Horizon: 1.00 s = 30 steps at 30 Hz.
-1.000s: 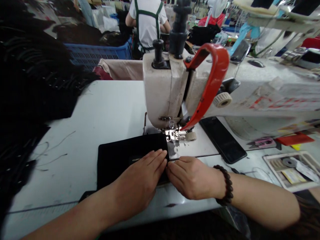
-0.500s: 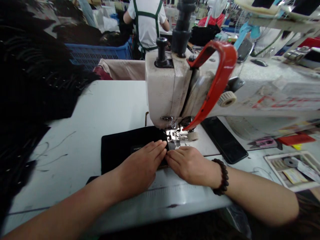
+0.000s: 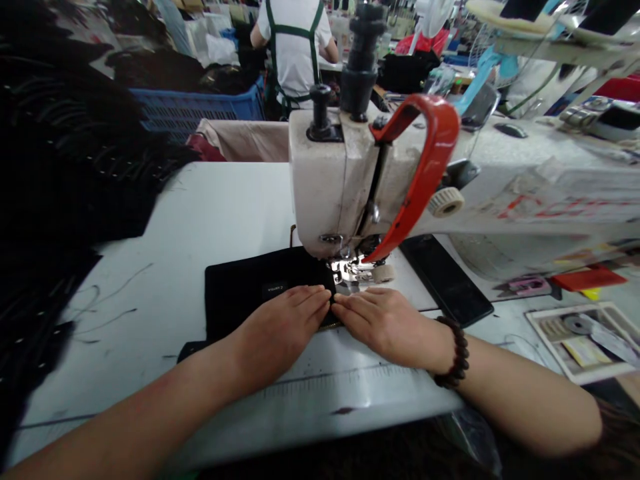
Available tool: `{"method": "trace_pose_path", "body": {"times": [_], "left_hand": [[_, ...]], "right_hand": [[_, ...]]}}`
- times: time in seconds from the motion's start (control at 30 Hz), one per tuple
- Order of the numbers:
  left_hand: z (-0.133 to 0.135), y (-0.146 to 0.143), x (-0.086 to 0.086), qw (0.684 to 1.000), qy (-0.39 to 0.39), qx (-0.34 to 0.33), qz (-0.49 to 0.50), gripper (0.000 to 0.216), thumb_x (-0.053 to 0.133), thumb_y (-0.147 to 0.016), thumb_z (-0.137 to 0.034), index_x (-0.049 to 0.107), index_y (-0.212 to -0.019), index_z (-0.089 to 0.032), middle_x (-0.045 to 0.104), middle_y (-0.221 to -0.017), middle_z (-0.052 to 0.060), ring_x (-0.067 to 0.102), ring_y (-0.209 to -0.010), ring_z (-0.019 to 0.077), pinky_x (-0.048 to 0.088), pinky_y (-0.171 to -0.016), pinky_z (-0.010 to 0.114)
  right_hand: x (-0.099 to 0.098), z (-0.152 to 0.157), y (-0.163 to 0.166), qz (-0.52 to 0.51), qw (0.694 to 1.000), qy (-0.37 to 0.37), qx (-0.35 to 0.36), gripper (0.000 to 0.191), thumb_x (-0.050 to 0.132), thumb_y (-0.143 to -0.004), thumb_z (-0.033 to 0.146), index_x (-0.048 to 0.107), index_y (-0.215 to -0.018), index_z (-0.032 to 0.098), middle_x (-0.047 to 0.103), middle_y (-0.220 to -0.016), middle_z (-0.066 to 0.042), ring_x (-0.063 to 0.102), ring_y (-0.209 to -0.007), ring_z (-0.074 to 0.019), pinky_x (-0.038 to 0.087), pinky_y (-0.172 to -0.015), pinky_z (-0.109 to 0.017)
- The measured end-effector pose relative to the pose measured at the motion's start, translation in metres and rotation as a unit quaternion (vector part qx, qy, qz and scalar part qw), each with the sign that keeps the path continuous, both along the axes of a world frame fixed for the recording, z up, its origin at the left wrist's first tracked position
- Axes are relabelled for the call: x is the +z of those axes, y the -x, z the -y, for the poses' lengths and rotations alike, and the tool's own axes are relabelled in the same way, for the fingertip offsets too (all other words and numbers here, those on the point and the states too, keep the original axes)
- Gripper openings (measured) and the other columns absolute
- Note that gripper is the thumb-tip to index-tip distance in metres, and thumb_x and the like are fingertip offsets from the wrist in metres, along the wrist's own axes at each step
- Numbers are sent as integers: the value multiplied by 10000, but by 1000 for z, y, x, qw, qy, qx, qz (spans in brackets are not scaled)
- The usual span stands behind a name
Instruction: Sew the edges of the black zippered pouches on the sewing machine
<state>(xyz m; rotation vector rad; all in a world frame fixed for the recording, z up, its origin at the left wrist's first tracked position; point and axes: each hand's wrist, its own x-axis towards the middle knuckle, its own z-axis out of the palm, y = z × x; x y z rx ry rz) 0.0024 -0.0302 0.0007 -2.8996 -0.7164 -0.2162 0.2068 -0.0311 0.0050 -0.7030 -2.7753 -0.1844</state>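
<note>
A black fabric piece (image 3: 235,293) with a small dark label and a zipper along its near edge lies on the sewing machine bed, its right end at the metal presser foot (image 3: 350,270). My left hand (image 3: 280,327) lies flat on the fabric, fingers stretched towards the foot. Close beside it, my right hand (image 3: 390,327), with a dark bead bracelet at the wrist, has its fingers pressed together on the fabric's right edge; its thumb is mostly hidden. The fingertips of both hands almost meet just in front of the foot.
The white sewing machine head (image 3: 325,180) with a red curved guard (image 3: 435,160) rises above the hands. A black phone (image 3: 447,277), pink thread snips (image 3: 530,287) and a small parts tray (image 3: 555,347) lie right. Dark garments (image 3: 65,167) pile up left. A co-worker (image 3: 295,47) is beyond.
The fabric's near right corner and my hands have shifted very slightly; more of the label shows. The view has moved a little, and the red guard appears slightly further left.
</note>
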Motion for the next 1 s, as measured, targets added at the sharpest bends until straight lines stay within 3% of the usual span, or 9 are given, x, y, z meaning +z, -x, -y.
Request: {"method": "trace_pose_path", "body": {"times": [0.2, 0.47, 0.83, 1.0], "left_hand": [[3, 0, 2, 998, -46, -23, 32, 352, 337, -800, -2, 607, -1024, -20, 631, -1077, 156, 588, -1007, 226, 499, -857, 315], [6, 4, -3, 997, -41, -28, 62, 361, 300, -831, -9, 613, -1010, -36, 646, -1054, 137, 601, -990, 209, 509, -848, 302], [5, 2, -1, 997, -50, -21, 62, 349, 315, -822, -21, 619, -992, -47, 655, -1043, 114, 598, -991, 182, 479, -880, 269], [2, 4, -5, 999, -35, -10, 21, 351, 360, -792, -49, 591, -1056, -37, 607, -1133, 135, 548, -1073, 205, 436, -935, 291]], "right_hand": [[1, 6, -5, 10, 998, -53, 19, 222, 371, -882, 95, 569, -784, 109, 592, -707, -59, 528, -626, -163, 376, -547, -303], [-1, 6, 0, 13, 998, -54, 28, 195, 398, -865, 104, 542, -734, 122, 531, -672, -41, 456, -592, -161, 301, -522, -310], [-5, 5, 1, 43, 997, -50, 27, 191, 377, -873, 97, 542, -778, 116, 548, -727, -59, 458, -621, -168, 306, -542, -319], [-6, 1, 2, 38, 998, -45, 13, 198, 376, -872, 94, 551, -782, 110, 542, -716, -62, 466, -627, -172, 330, -549, -321]]}}
